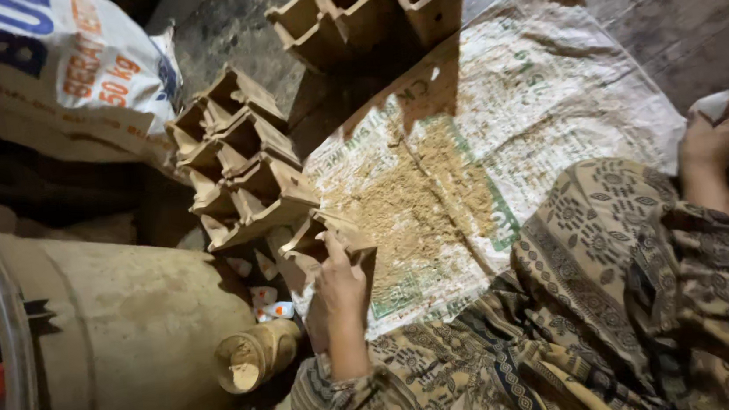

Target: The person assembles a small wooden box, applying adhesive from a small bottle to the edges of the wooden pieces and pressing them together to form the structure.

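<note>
- Patterned brown cloth of the person's sleeves and lap fills the near right of the view.
- Nearest the left hand point(337, 291), at the near left, a small tan jar point(253, 357) lies on its side, mouth toward the viewer, against a large tan drum point(129, 331).
- Left hand: its grip is closed around the near end of a brown square mould point(320, 244), fingers curled over the rim, open mouth facing up and left. The mould's long axis runs from the hand toward the far left, in line with the forearm.
- Just beyond it, touching or nearly so, a cluster of like moulds point(237, 154) stands with open mouths up; this hand is by far the nearer to them.
- Right of the held mould, a woven sack sheet point(566, 99) lies flat on the wooden floor point(689, 1) with a heap of sawdust point(421, 196) on it.
- Right hand point(719, 143), well apart at the right edge, is pressed shut on a small white scrap point(713, 104).
- Farther off, three more moulds point(373, 6) stand at the sheet's far edge, and a printed white sack point(61, 56) lies far left.
</note>
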